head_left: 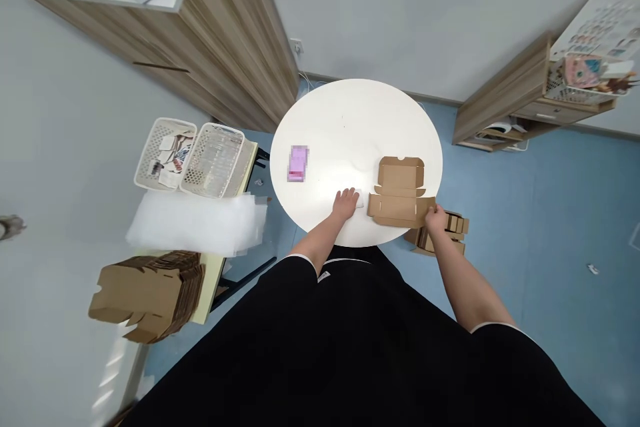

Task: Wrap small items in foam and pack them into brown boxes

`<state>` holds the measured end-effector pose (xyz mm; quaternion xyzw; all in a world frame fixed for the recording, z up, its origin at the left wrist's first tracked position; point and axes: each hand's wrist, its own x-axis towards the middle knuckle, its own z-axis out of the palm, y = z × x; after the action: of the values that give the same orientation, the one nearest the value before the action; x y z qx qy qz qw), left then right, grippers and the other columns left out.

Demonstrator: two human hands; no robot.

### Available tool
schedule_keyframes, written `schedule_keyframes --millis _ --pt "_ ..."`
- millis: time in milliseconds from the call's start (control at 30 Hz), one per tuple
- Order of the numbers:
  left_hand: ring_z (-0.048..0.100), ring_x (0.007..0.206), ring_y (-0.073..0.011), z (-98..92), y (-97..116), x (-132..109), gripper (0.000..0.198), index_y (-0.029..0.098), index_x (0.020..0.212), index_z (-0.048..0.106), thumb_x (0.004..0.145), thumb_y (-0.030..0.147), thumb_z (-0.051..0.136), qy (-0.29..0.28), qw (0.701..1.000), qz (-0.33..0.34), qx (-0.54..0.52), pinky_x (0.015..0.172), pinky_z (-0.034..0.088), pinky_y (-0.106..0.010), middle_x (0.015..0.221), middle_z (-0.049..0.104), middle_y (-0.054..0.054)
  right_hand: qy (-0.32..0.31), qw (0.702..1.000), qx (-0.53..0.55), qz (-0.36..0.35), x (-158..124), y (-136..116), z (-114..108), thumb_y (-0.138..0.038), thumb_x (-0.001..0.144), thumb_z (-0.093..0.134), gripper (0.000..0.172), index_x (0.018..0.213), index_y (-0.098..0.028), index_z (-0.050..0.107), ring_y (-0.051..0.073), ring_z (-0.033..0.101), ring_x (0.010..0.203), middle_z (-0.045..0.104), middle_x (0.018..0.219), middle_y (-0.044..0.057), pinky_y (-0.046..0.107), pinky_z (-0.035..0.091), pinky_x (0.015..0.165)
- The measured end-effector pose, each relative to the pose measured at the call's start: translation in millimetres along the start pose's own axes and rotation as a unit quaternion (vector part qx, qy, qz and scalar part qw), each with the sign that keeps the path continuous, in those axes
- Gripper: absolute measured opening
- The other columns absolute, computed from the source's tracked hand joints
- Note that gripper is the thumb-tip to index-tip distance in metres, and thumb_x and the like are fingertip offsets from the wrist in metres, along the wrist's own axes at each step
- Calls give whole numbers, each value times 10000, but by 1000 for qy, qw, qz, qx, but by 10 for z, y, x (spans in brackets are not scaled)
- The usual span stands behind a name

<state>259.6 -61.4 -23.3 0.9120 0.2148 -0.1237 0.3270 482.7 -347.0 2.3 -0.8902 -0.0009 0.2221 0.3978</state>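
A flat, unfolded brown cardboard box (400, 191) lies on the right part of the round white table (345, 120). My right hand (436, 218) grips the box's near right corner, fingers closed on its edge. My left hand (346, 203) rests palm down on the table just left of the box, fingers together over a small white item (359, 199) that is mostly hidden. A pink rectangular object (298, 163) lies further left on the table, apart from both hands.
Left of the table stands a low stand with two white mesh baskets (190, 157), a sheet of clear bubble wrap (197, 223) and a stack of flat cardboard boxes (150, 293). More folded boxes (445, 233) sit on the floor below the table's right edge. Wooden cabinets flank the room.
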Motion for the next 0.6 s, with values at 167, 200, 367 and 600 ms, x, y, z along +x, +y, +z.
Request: schedule_keyframes --millis 167,200,367,600 --pt "332 1514 -383 -235 -480 -217 555 188 1374 609 835 85 530 1 999 -35 -24 1215 204 -643 1638 399 -179 3 997 -43 57 -237 -83 335 -427 827 597 285 985 -209 689 270 674 928 720 932 80 445 541 935" --pt "323 1522 -376 -336 -650 -293 569 181 1378 606 822 84 532 -7 999 -41 -12 1221 198 -634 1641 396 -178 -15 998 -34 57 -295 -126 447 -429 826 606 297 1005 -208 691 261 673 906 723 932 74 434 547 916" --pt "269 1562 -328 -791 -1428 -554 614 164 1407 574 802 77 511 -18 998 -46 37 1259 114 -607 1646 402 -172 -66 996 -17 51 -570 -331 976 -450 843 609 372 1128 -227 692 245 673 915 746 1006 63 390 554 886" --pt "126 1609 -363 -622 -1240 -778 689 143 1463 527 777 113 586 21 999 -29 28 1287 55 -596 1716 249 -174 -40 991 -81 102 -703 -296 1174 -421 821 644 489 1268 -224 658 278 681 1040 734 1141 107 414 503 982"
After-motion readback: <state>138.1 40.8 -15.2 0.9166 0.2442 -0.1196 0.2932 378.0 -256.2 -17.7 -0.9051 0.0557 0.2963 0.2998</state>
